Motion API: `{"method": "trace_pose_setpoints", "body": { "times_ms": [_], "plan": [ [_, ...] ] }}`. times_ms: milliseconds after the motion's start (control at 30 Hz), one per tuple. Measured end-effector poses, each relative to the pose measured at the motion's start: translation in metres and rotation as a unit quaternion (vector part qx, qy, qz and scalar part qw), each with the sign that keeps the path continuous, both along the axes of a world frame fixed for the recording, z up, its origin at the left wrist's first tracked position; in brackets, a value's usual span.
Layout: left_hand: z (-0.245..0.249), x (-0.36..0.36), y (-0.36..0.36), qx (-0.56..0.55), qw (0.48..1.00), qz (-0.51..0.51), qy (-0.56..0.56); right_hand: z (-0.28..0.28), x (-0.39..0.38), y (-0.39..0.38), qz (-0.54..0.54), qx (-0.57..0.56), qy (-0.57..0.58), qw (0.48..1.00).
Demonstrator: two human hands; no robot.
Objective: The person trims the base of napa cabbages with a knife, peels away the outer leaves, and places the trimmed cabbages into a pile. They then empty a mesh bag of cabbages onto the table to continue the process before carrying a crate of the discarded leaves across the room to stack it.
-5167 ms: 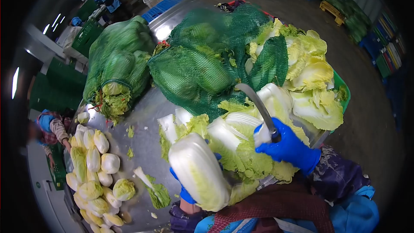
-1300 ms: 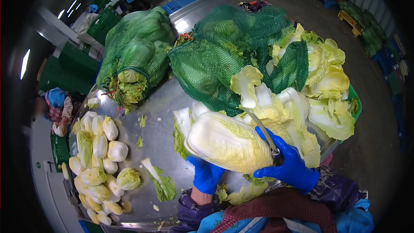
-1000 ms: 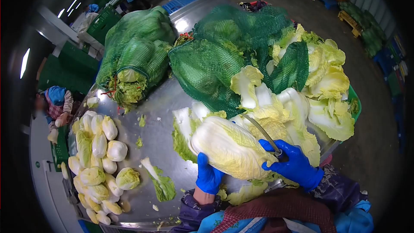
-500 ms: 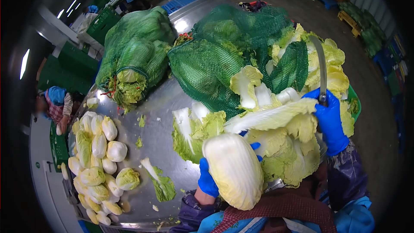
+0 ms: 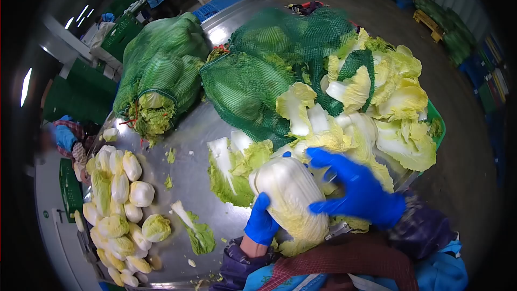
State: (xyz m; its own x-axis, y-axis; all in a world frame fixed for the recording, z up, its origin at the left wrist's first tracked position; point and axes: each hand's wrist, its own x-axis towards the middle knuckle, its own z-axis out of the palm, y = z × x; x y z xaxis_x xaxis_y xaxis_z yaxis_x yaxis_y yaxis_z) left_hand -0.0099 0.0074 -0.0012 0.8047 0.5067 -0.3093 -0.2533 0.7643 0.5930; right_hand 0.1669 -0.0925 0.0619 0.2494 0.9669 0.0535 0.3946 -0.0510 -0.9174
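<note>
My left hand (image 5: 263, 220) is wrapped round a Chinese cabbage (image 5: 288, 191), thumb on the near side, holding it tilted above the table's near edge. Pale outer leaves cover the head. In its blue glove, my right hand (image 5: 353, 186) is close beside the cabbage's right side, thumb and fingers spread and partly blurred. The palm side is hidden, and no blade shows there. Behind the cabbage lies a heap of loose cabbage leaves (image 5: 401, 143). More green leaves (image 5: 234, 170) rest just left of it.
Trimmed cabbages (image 5: 141, 194) are piled at the left of the metal table (image 5: 186, 170). Green mesh sacks of cabbages (image 5: 161, 59) (image 5: 250, 89) stand across the back. A single leaf (image 5: 196, 229) lies near the front. A person (image 5: 70, 137) works beyond the left edge.
My right hand has let go of the long leaf and moved left and down to the cabbage. The curved metal blade it held upright is out of sight. The cabbage has tilted slightly.
</note>
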Motion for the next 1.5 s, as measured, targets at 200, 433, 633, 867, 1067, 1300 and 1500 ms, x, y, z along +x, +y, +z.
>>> {"method": "trace_pose_setpoints", "body": {
  "times_ms": [200, 433, 633, 867, 1067, 1300, 1500],
  "plan": [
    [0.002, -0.004, -0.006, 0.078, 0.996, 0.024, 0.024, -0.018, -0.025, 0.005, -0.002, -0.033, -0.049, 0.998],
    [-0.015, 0.0, -0.01, 0.168, 0.979, 0.055, 0.099, -0.034, -0.028, 0.009, -0.038, -0.023, 0.033, 0.998],
    [-0.009, -0.001, -0.009, 0.087, 0.992, 0.042, 0.086, -0.025, -0.015, 0.015, -0.012, -0.051, 0.071, 0.996],
    [-0.011, -0.011, 0.001, 0.009, 0.998, -0.051, -0.031, -0.047, 0.033, 0.021, -0.092, 0.012, 0.143, 0.985],
    [0.001, -0.01, -0.003, -0.136, 0.987, -0.006, -0.089, -0.004, 0.032, 0.008, -0.118, -0.028, -0.092, 0.988],
    [0.022, -0.005, -0.005, -0.002, 1.0, 0.001, -0.011, -0.031, -0.007, 0.012, 0.053, -0.032, 0.367, 0.928],
    [0.01, 0.007, -0.011, 0.241, 0.967, 0.001, 0.077, -0.038, -0.015, 0.015, 0.038, -0.029, 0.425, 0.904]
  ]
}}
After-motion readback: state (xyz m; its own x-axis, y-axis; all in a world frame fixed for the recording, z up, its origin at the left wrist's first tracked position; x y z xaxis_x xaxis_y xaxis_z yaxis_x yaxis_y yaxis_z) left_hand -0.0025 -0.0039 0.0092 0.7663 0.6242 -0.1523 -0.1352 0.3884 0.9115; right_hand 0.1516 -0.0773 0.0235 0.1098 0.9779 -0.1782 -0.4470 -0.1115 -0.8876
